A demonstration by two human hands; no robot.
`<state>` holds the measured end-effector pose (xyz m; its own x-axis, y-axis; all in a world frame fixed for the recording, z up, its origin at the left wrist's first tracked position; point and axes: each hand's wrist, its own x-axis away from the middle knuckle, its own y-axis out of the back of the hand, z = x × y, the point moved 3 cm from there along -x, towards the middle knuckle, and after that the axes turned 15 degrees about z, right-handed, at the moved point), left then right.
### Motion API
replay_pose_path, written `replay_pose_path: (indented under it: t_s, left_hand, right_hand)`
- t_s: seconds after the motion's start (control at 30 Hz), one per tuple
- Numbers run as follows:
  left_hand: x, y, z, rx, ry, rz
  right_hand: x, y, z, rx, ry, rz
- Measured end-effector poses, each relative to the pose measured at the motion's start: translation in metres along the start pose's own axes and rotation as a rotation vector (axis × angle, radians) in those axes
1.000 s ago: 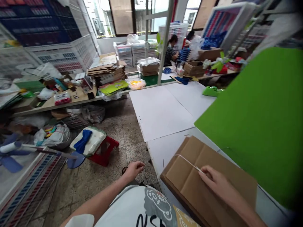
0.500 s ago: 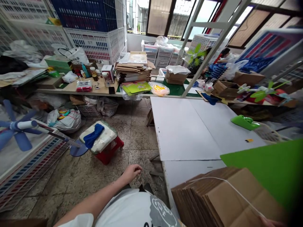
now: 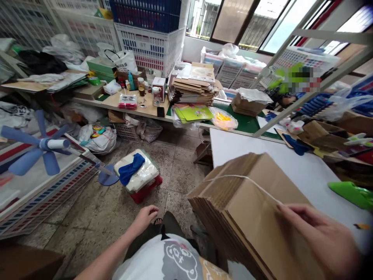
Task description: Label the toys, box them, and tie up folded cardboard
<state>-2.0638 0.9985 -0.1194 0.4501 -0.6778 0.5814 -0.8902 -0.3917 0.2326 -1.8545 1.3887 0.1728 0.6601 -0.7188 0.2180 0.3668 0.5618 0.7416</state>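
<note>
My right hand (image 3: 319, 229) pinches a thin white string (image 3: 247, 178) that runs round a thick bundle of flattened cardboard boxes (image 3: 256, 217). The bundle hangs tilted in front of me at the near side of the white-topped table (image 3: 233, 146), partly over its edge. Its lower end runs out of the picture beside my shirt. My left hand (image 3: 145, 218) hangs over my thigh with its fingers loosely curled and apart, and nothing shows in it.
A red stool (image 3: 145, 190) with plastic-wrapped white packs and a blue cloth (image 3: 132, 168) stands ahead left, beside a blue fan (image 3: 43, 144). Along the back bench lie stacked cardboard (image 3: 192, 87) and bags. A green object (image 3: 351, 194) lies on the table's right.
The cardboard bundle has come up and left by its string, with my right hand now in full view. My left hand is slightly further left. The view has turned left.
</note>
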Motion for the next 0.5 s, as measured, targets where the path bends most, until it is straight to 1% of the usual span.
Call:
replay_pose_path:
  t_s: [0.07,0.1,0.13,0.2,0.27,0.33,0.4,0.5]
  left_hand:
    - [0.006,0.018,0.014,0.048,0.047,-0.070]
    - [0.008,0.024,0.020,0.074,0.076,-0.098]
    - [0.010,0.028,0.027,0.098,0.099,-0.121]
    - [0.012,0.030,0.037,0.144,0.129,-0.161]
    - [0.011,0.029,0.044,0.185,0.138,-0.184]
    - [0.007,0.029,0.046,0.206,0.142,-0.203]
    - [0.001,0.029,0.044,0.200,0.169,-0.235]
    - [-0.014,0.030,0.035,0.203,0.270,-0.305]
  right_hand:
    - [-0.034,-0.027,0.040,-0.028,0.062,0.089]
    - [-0.051,-0.042,0.057,-0.032,0.111,0.144]
    - [-0.067,-0.058,0.070,-0.028,0.167,0.198]
    - [-0.101,-0.091,0.090,-0.022,0.271,0.293]
    - [-0.138,-0.125,0.100,-0.020,0.344,0.381]
    - [-0.176,-0.162,0.104,-0.017,0.391,0.472]
    - [-0.214,-0.200,0.104,-0.025,0.423,0.575]
    - [-0.264,-0.257,0.099,-0.058,0.451,0.742]
